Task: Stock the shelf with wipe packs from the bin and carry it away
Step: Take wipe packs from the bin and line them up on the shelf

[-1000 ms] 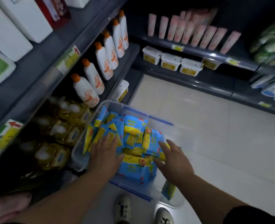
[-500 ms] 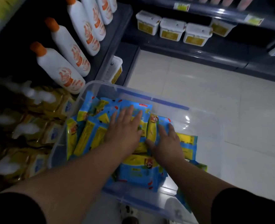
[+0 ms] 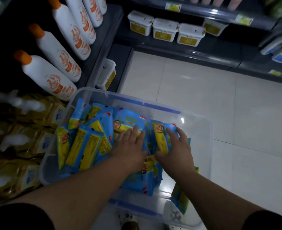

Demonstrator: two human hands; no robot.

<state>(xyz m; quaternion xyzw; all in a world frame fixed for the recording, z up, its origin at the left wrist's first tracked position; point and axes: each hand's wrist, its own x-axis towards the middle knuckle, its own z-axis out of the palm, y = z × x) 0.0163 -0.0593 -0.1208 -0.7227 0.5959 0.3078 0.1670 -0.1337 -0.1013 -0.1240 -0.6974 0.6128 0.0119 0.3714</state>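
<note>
Left hand (image 3: 130, 146) covering wipe packs (image 3: 85, 146), right hand (image 3: 178, 150) gripping one, labels (image 3: 94, 141) blurred

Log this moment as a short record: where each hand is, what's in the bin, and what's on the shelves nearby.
left hand: flat on the wipe packs, fingers straight
right hand: spread over a pack standing on edge; grip unclear
wipe packs: blue and yellow, piled in the bin, mostly on its left side
bin: clear plastic, blue clips, beside the shelf
near shelf: white bottles with orange caps above, yellow pouches below
far shelf: white tubs
</note>
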